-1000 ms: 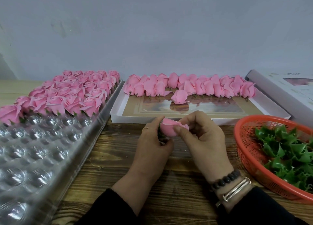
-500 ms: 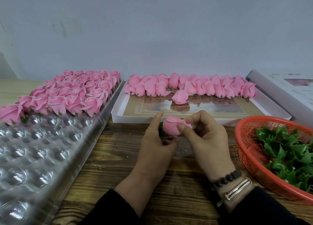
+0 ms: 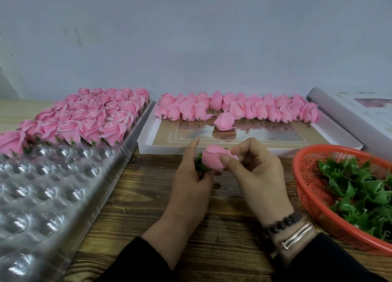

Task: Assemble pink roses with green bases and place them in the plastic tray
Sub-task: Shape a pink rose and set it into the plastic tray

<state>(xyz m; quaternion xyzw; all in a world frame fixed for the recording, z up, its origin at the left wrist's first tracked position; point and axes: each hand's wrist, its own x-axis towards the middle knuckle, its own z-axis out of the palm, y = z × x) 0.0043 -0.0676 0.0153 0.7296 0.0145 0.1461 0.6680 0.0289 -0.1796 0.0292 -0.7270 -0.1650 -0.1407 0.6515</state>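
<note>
Both hands hold one pink rose (image 3: pixel 213 159) above the wooden table, in front of the white box. My left hand (image 3: pixel 192 183) grips its green base (image 3: pixel 199 165), which peeks out at the rose's left. My right hand (image 3: pixel 257 175) pinches the petals with thumb and fingers. The clear plastic tray (image 3: pixel 46 199) lies at the left, its far rows filled with finished roses (image 3: pixel 89 120) and its near cups bare. A row of loose pink rose heads (image 3: pixel 244 109) lies in the flat white box (image 3: pixel 148 145). Green bases (image 3: pixel 360 194) fill the orange basket.
The orange basket (image 3: pixel 305 199) stands at the right, close to my right wrist. A white box lid (image 3: pixel 360 116) lies at the far right behind it. One loose rose head (image 3: pixel 224 122) lies apart in the white box. A grey wall closes the back.
The rose has turned in my fingers and now shows more of its rounded bud. My left index finger has lifted and straightened. Both hands stay in the same place.
</note>
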